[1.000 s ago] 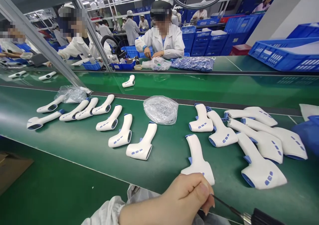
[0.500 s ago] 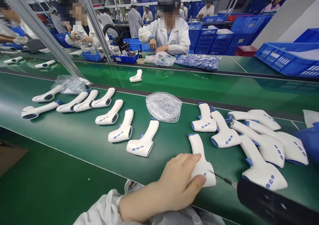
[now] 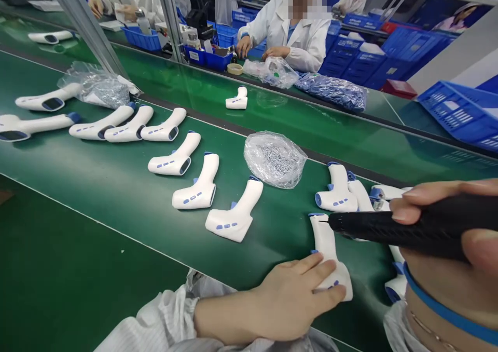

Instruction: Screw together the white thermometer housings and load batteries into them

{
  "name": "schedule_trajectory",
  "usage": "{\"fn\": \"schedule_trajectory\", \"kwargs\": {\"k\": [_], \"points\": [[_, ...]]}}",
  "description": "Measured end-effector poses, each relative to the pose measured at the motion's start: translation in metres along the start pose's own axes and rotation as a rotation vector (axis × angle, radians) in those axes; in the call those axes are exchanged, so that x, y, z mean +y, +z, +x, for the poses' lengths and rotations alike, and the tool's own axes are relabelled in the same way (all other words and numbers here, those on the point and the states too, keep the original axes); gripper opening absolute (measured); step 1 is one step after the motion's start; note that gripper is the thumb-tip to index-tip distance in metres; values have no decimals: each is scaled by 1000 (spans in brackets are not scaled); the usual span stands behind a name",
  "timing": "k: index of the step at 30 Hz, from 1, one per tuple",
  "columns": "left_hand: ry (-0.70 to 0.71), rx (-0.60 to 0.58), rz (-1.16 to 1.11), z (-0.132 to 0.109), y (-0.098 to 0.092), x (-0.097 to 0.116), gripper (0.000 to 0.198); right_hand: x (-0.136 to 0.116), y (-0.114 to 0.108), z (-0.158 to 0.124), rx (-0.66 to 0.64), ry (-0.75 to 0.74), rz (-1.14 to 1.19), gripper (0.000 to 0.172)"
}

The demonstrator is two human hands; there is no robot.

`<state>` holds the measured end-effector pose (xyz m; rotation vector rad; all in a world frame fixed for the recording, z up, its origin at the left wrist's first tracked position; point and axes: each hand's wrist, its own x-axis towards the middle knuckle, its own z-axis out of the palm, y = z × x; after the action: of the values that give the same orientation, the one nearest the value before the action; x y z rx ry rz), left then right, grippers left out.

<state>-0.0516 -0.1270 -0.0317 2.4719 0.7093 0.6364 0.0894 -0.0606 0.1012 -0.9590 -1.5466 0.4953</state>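
Observation:
My left hand [image 3: 290, 297] lies over the head of a white infrared thermometer [image 3: 324, 240] with blue buttons, holding it against the green work surface. Its handle points away from me. My right hand [image 3: 428, 212] is closed round a black electric screwdriver [image 3: 373, 224], held almost level. The front end of the tool is at the upper part of that handle; whether its bit touches a screw cannot be made out. Behind the screwdriver, more white thermometers are partly hidden, and one thermometer [image 3: 337, 188] lies just beyond it.
Several thermometers [image 3: 237, 214] lie in a row to the left. A clear bag of small screws [image 3: 274, 160] sits mid-surface. Beyond, a single thermometer [image 3: 237, 98] lies on the green belt [image 3: 187, 90]. A metal post [image 3: 91, 35] rises at left. Opposite, a co-worker [image 3: 286, 30] handles a plastic bag.
The screwdriver has moved from the thermometer's head to its handle, and my right hand has come into view. My left hand stays on the thermometer. The camera view has tilted down.

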Motion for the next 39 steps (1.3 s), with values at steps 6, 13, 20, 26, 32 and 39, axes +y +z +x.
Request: {"fn": "schedule_trajectory", "kwargs": {"k": [6,13,20,26,32,39], "points": [[5,4,-11,0,-7,0,38,7,14,10,-27,-9,41,24],[7,2,24,0,-9,0,39,16,17,11,-37,52,39,27],[12,-21,36,1,-14,0,39,29,14,13,-76,27,51,27],[20,6,53,3,-13,0,37,30,12,21,-125,93,94,44],[31,28,92,3,-12,1,35,36,13,32,-229,103,160,42],[34,72,137,2,-11,3,34,43,11,24,-227,48,193,37]]}}
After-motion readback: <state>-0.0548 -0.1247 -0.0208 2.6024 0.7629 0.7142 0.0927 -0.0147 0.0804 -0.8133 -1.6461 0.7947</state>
